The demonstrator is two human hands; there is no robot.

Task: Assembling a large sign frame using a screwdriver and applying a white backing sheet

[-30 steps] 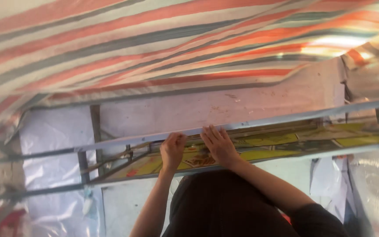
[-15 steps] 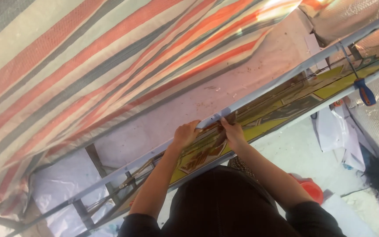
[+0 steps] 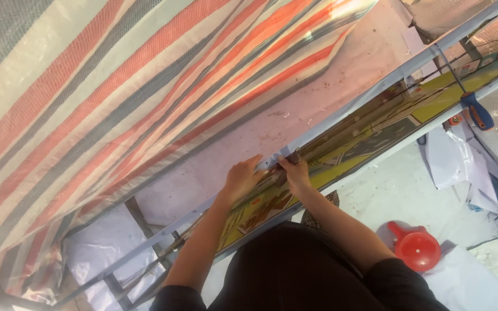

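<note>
A long grey metal bar (image 3: pixel 341 112) runs diagonally under a red, grey and white striped tarp (image 3: pixel 116 98). My left hand (image 3: pixel 242 179) is curled around the bar from below. My right hand (image 3: pixel 295 173) is right beside it, its fingertips pinched on the same bar at a small dark piece. What that piece is I cannot tell. Both arms reach up from my dark sleeves (image 3: pixel 295 270). Yellow printed boards (image 3: pixel 370 138) lie flat just behind the bar.
A screwdriver with a blue and orange handle (image 3: pixel 478 112) hangs from the frame at the right. A red plastic funnel (image 3: pixel 417 249) lies on the pale ground below. White sheeting (image 3: pixel 456 161) and more frame bars (image 3: pixel 139 222) stand around.
The view has swung and tilted, so the bar now slants steeply. My hands stay on the bar and have come closer together. The red funnel has come into view.
</note>
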